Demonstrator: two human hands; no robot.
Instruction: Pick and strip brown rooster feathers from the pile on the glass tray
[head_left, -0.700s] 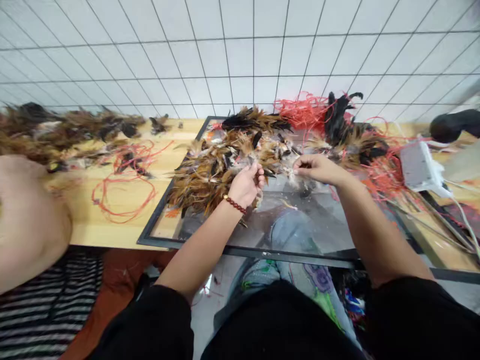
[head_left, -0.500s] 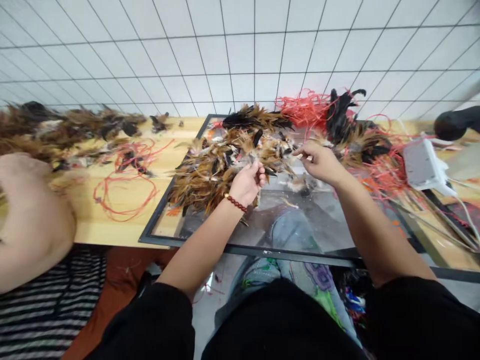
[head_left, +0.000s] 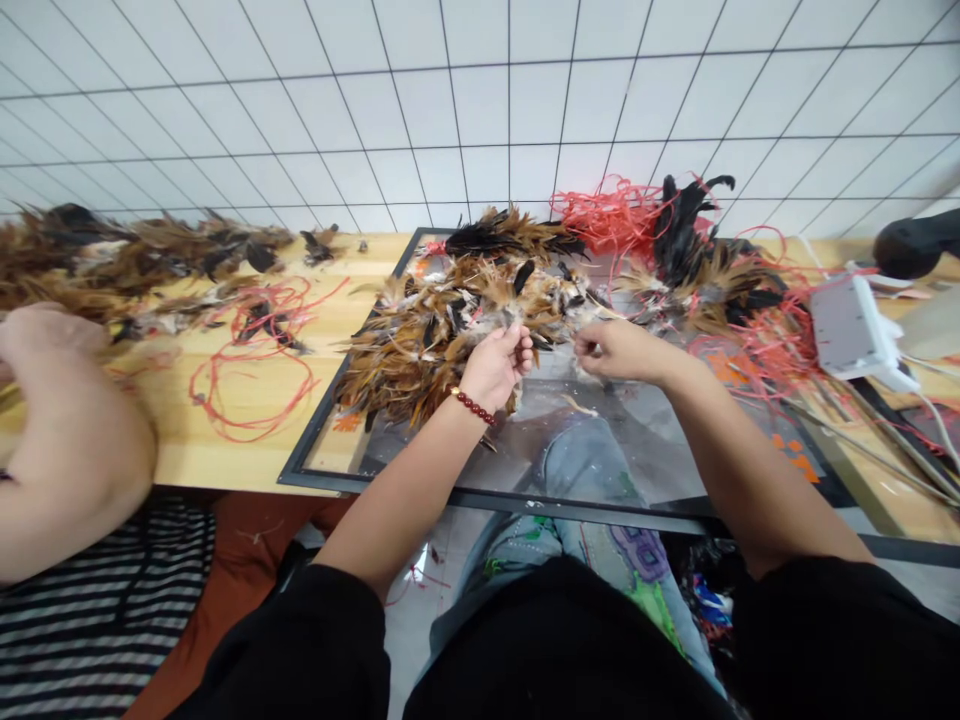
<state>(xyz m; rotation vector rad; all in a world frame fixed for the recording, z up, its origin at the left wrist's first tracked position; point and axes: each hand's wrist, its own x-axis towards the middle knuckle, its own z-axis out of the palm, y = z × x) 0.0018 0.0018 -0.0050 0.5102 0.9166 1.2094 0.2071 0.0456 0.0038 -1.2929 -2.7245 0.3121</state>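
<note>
Closely pinched, your left hand [head_left: 497, 367] has thumb and fingers together on fluffy feather bases; your right hand [head_left: 613, 350] curls near pale down, its hold unclear. Ragged, glossy brown-and-black feathers [head_left: 409, 365] heap over the smooth, dark-framed panel [head_left: 555, 440], beside stringy red strands [head_left: 611, 222].

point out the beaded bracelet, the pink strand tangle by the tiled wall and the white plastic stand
beaded bracelet [head_left: 474, 406], head view, beads across the wrist
pink strand tangle [head_left: 609, 220], head view, its middle
white plastic stand [head_left: 846, 325], head view, flat panel
</note>
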